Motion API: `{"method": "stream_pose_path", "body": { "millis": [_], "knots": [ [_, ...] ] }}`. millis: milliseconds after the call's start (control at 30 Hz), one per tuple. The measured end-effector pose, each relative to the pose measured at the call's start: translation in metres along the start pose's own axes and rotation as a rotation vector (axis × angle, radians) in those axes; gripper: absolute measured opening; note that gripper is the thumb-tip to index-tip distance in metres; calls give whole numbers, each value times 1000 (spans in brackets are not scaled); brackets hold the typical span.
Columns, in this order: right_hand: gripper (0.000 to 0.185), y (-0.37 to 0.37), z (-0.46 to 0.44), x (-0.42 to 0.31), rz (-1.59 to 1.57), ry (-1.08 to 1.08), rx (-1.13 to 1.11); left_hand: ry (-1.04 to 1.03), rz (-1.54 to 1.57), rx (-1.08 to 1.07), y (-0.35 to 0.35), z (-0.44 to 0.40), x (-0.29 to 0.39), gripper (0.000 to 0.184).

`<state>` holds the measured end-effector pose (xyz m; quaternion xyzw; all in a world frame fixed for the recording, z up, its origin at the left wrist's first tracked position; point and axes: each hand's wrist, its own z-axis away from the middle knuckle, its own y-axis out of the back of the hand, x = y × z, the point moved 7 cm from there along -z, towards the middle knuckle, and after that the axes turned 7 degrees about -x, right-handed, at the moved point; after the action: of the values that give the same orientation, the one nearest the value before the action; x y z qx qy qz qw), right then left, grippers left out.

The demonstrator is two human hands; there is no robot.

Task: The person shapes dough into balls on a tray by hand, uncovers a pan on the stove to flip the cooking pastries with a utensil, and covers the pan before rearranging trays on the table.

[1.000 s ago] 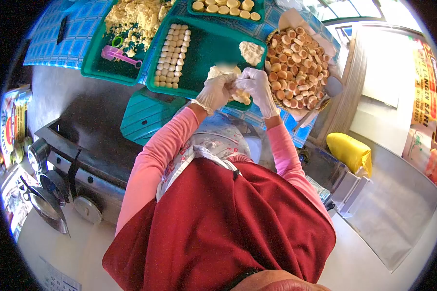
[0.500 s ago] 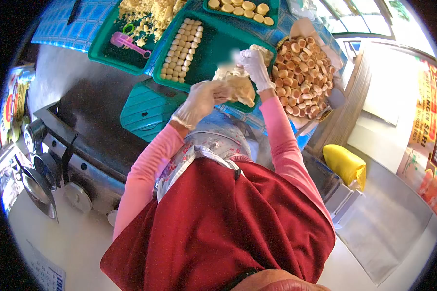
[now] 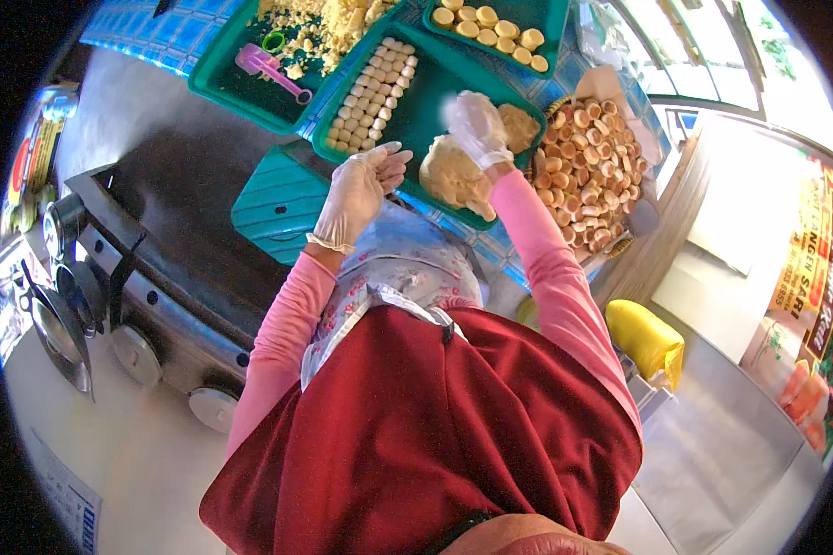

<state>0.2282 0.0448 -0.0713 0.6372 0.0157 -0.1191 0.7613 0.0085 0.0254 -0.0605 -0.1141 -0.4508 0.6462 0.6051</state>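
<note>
My gloved left hand (image 3: 354, 196) is at the near edge of the green tray (image 3: 440, 79), below the rows of small pale dough balls (image 3: 373, 97). Its fingers are curled together, and whatever they may hold is too small to make out. My gloved right hand (image 3: 479, 131) is over the tray, right above a large lump of pale dough (image 3: 455, 176); its fingertips are blurred. A second, smaller dough lump (image 3: 520, 128) sits in the tray's right corner, just beyond that hand.
A tray of yellow crumbly filling (image 3: 329, 32) holds a pink scoop (image 3: 273, 69). Round pastries (image 3: 490, 28) stand in another tray. At right is a basket of browned pastries (image 3: 588, 171). A dark griddle (image 3: 176, 213) and a green lid (image 3: 278, 199) lie left.
My left hand has moved left, away from the dough lump. My right hand has shifted over the lump, which now lies lower in the tray. The whole view has shifted slightly.
</note>
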Motion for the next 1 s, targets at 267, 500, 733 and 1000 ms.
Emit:
{"method": "stream_pose_path", "body": {
  "millis": [267,500,733,1000],
  "knots": [
    [13,45,-43,-17,158,104,304,-38,-74,-81,-18,-17,-2,38],
    [15,48,-10,14,-329,-59,157,-87,-1,-118,-44,-33,4,35],
    [14,60,94,-31,-631,-72,461,-71,11,-234,-50,-78,-33,28],
    [13,57,80,78,-84,-195,368,28,37,-273,-78,-63,-25,33]
  ]
}}
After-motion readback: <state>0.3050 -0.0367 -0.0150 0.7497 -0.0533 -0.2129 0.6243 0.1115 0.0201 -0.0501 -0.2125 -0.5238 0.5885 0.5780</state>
